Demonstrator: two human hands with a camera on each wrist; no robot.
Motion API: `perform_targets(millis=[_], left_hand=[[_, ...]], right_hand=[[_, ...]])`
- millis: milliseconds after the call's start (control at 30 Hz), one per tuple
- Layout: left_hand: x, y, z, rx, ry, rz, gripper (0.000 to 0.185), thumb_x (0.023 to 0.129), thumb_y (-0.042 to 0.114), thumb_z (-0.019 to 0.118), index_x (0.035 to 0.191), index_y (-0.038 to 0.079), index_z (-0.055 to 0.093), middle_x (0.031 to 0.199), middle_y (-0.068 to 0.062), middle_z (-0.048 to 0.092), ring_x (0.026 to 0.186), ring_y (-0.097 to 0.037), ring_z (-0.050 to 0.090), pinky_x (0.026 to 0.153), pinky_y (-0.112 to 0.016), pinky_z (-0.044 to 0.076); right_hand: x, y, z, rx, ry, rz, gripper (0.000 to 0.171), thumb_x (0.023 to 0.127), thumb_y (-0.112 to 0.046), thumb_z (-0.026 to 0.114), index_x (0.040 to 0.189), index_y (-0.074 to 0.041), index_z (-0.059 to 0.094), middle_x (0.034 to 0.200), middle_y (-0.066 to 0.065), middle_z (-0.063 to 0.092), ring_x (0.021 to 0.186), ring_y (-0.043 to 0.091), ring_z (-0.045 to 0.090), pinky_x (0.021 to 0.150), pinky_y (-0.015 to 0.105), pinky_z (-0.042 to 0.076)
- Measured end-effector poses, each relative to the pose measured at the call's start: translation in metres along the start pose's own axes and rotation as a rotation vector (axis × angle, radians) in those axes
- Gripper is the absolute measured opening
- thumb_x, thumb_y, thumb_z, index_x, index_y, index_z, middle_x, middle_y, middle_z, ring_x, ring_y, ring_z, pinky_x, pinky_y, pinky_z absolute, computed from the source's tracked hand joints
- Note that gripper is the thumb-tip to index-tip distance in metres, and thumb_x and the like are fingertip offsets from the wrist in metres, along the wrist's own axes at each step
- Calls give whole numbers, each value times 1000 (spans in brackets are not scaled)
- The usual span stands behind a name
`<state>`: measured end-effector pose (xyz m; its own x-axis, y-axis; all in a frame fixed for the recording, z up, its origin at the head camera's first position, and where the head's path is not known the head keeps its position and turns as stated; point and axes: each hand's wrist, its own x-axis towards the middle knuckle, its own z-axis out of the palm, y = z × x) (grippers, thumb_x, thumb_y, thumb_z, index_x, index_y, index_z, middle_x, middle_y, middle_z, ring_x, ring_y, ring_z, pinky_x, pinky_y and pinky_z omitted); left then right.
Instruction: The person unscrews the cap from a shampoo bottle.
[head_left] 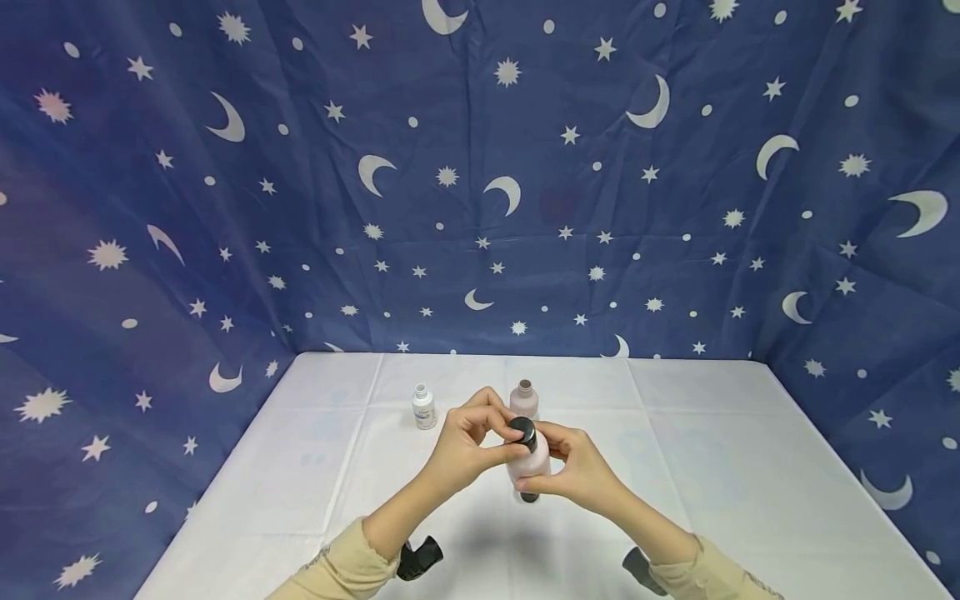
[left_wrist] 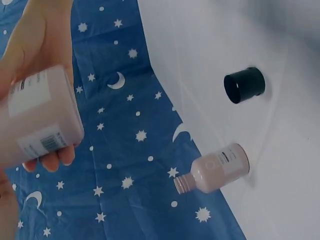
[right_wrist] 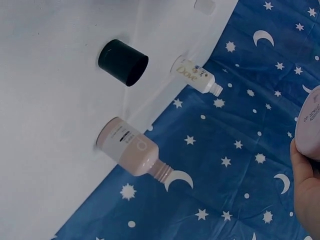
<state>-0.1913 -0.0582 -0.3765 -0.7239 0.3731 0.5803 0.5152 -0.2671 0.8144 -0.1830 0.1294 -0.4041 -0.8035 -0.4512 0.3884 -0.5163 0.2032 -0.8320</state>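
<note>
My left hand pinches the black cap on a pale pink bottle between thumb and fingers. The right hand grips the body of this bottle, which is raised above the table. In the left wrist view, labels and a barcode show on the held bottle. Just behind the hands stands a second pink bottle, its threaded neck bare. A separate black cap rests on the table near it, mostly covered by the held bottle in the head view.
A small white Dove bottle stands uncapped to the left of the hands. A pale translucent piece lies at the top of the right wrist view. Beyond the white-covered table hangs a blue star-and-moon curtain, which also flanks both sides.
</note>
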Motion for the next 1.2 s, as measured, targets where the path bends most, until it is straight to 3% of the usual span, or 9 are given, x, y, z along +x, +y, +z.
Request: perform_targets(millis=[333,567,700,867,1000,1100,1200], left_hand=[[-2,0,10,53,95,-2,26,76,8,77,82,-12,61,89,9,51,91,-3,54,99,-22,46],[-2,-1,12,129,119,62,29,80,12,75,99,-7,62,91,-1,53,87,-1,56,87,-17,50],[-2,0,10,176,104,83,29,81,12,73,102,-5,62,96,-7,55,93,-4,56,92,-20,50],[0,5,3,184,-9,66,46,85,27,67,114,-7,59,115,-21,57,116,-12,54,101,-27,46],[4,11,-7,174,-182,-41,55,97,38,46,128,-6,53,134,-22,52,135,-22,41,109,-27,39],[6,15,-13,173,-299,-104,54,102,36,33,133,-5,48,141,-20,46,139,-22,35,112,-26,33],[7,17,-17,163,-382,-119,48,103,27,33,136,-6,44,143,-21,43,139,-17,33,114,-27,31]], right_hand=[[1,1,1,46,10,23,46,74,-7,79,115,2,61,106,18,67,92,0,62,81,22,55],[2,0,0,70,2,30,48,75,-8,79,117,4,60,108,21,67,91,1,63,79,23,56],[3,-1,0,78,-7,40,50,75,-7,79,119,5,59,110,22,66,90,1,62,78,23,56],[2,-2,-1,70,-23,50,52,74,-7,79,120,6,58,109,23,65,89,1,62,78,22,56],[2,-2,-2,59,-36,63,53,74,-8,79,121,7,57,109,22,65,90,0,62,79,22,55],[1,-2,-2,50,-46,76,55,75,-9,79,121,7,56,110,22,65,92,0,61,81,21,55],[-1,-1,-2,45,-57,90,55,74,-10,79,121,8,56,110,22,65,92,0,62,82,20,54]])
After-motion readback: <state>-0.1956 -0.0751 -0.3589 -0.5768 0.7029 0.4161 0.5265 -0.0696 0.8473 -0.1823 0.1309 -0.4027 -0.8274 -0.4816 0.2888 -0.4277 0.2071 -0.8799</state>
